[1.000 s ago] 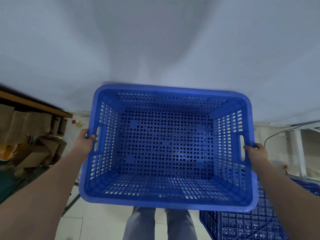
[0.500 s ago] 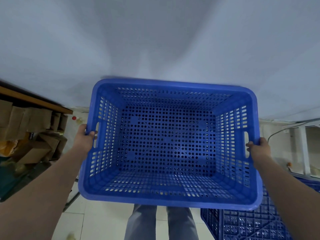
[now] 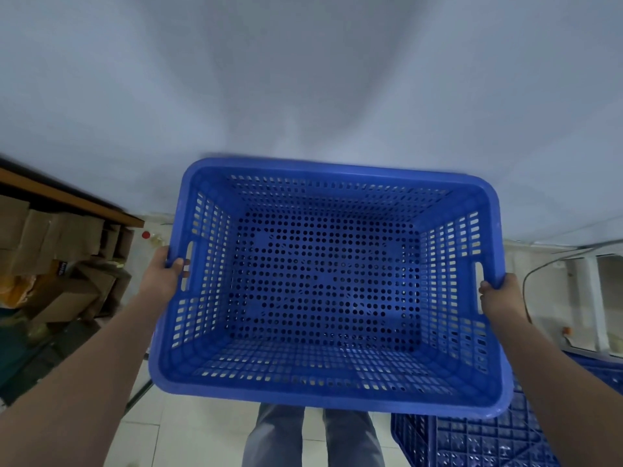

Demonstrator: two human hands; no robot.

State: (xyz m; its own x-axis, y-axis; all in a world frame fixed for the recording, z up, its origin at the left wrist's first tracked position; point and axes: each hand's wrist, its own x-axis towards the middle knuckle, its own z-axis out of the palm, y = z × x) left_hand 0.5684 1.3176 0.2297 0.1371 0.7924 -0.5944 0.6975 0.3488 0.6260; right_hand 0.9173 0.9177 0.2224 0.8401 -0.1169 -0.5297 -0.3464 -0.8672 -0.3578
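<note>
I carry a big blue perforated plastic basket (image 3: 323, 397) in front of me, above the floor, its open top facing me. Nothing lies inside it. My left hand (image 3: 164, 274) grips the left rim beside the handle slot, with fingertips curled over the edge. On the opposite side my right hand (image 3: 502, 294) grips the right rim at its handle slot. The basket sits slightly tilted, right side lower.
A white wall fills the view ahead. Cardboard boxes (image 3: 60, 264) are piled under a wooden shelf (image 3: 77, 200) at the left. Another blue crate (image 3: 488, 443) lies on the tiled floor at the lower right, beside a white frame (image 3: 593, 298). My legs (image 3: 310, 436) show below the basket.
The basket has shifted a little to the right and slightly closer to the wall, with both hands holding the same spots on its rim.
</note>
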